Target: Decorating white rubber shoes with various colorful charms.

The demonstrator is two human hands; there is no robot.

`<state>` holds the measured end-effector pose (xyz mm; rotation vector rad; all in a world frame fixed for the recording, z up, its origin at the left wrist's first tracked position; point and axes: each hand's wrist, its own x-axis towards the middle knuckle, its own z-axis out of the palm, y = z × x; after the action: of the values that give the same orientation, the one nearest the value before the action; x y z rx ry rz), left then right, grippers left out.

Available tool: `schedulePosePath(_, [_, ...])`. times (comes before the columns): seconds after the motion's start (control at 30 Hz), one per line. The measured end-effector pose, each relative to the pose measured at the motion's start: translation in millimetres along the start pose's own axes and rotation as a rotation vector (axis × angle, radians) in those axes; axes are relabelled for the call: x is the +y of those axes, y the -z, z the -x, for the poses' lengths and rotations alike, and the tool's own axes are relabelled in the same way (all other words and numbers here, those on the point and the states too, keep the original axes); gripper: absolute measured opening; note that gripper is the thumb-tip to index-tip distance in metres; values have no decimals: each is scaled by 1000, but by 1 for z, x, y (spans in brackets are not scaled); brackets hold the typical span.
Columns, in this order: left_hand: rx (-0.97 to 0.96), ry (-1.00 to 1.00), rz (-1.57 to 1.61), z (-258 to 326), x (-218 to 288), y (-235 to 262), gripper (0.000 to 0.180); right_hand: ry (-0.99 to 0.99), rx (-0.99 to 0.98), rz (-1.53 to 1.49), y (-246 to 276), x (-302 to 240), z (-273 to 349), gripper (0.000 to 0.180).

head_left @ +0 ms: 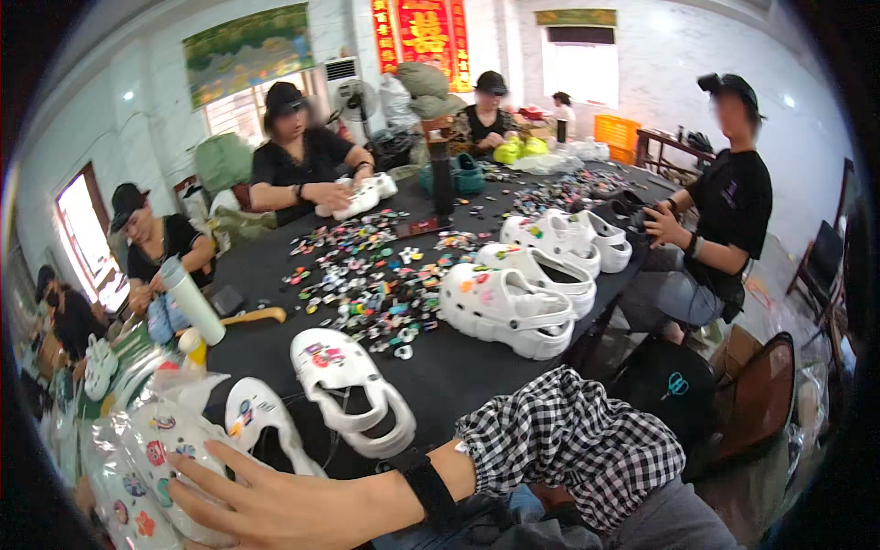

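Covering the middle of the workspace, the dark table carries a row of white clogs at its right edge. Near the person, a loose white clog lies with its long axis slanting from toe at upper left to heel at lower right. A second clog sits to its left, partly behind the right hand.

The clear-bagged pair of white clogs is at lower left, its long axis running roughly away from the person. The right forearm, in a checked sleeve, crosses leftward to it, so the fingers meet that axis from the side. Hand state: right, spread and unclenched, over the plastic, apparently touching, without visible grip; left, not visible, state undetermined. Smallest items: colored charms scattered mid-table.
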<state>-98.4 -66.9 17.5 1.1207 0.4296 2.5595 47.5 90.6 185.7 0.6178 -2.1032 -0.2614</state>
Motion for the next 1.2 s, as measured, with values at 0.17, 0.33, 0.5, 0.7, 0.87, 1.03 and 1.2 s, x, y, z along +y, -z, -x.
schedulePosePath(0.17, [-62,158,3,-15,-39,-30,44,-93,209,62,31,37,22,38])
schedulePosePath(0.33, [-89,285,-17,-22,-59,-58,40,-196,444,70,63,88,37,36])
schedulePosePath(0.5, [-70,368,-108,-44,-59,-60,36,-235,325,178,74,167,72,64])
schedulePosePath(0.7, [-52,365,-433,-33,-20,-79,48,-509,200,272,63,263,81,65])
schedulePosePath(0.87, [-100,389,-574,-34,7,-62,45,-715,14,284,-16,343,115,64])
schedulePosePath(1.03, [66,278,-763,-46,20,-51,39,-756,-53,362,-91,412,148,65])
schedulePosePath(1.2, [177,301,-869,-56,0,-40,32,-723,31,678,-137,475,208,64])
